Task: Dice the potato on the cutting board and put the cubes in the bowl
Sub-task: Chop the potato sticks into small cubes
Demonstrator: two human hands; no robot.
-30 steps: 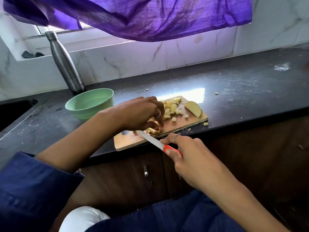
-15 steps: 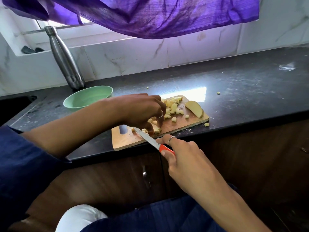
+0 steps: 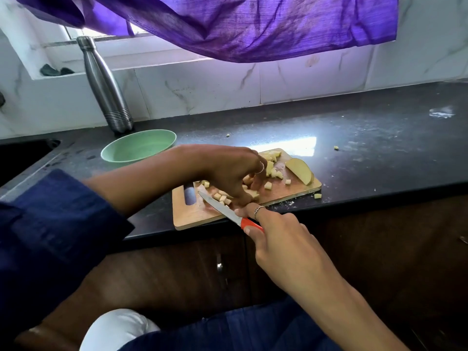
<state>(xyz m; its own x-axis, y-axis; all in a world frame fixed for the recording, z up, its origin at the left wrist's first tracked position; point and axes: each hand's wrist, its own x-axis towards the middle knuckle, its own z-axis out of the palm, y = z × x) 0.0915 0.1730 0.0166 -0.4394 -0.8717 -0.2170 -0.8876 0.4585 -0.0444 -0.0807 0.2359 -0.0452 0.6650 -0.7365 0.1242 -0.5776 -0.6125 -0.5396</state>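
- While the right hand (image 3: 283, 239) grips the red-handled knife (image 3: 229, 212), its blade runs diagonally from the board's near edge up-left toward the handle slot, tip just left of the potato strip (image 3: 249, 192) being cut.
- Left hand (image 3: 233, 171) arches over that strip, fingertips curled down and pinning it; strip mostly hidden under the fingers, so its long axis is hard to tell.
- Cut cubes (image 3: 220, 197) lie just beside the blade; a bigger pile of cubes (image 3: 272, 162) sits toward the cutting board's (image 3: 192, 219) far edge.
- Uncut potato wedge (image 3: 300, 171) lies at the board's right end, long axis slanting far-left to near-right, well apart from the knife; left hand is nearer to it.
- Green bowl (image 3: 139, 146) stands off the board's far-left corner, no cubes visible inside.
- Versus the earlier frame: blade has shifted left toward the slot, more loose cubes lie by it, and the left hand has crept along the strip.
- Stray bits on the countertop (image 3: 379, 153); one cube by the board's near-right corner.
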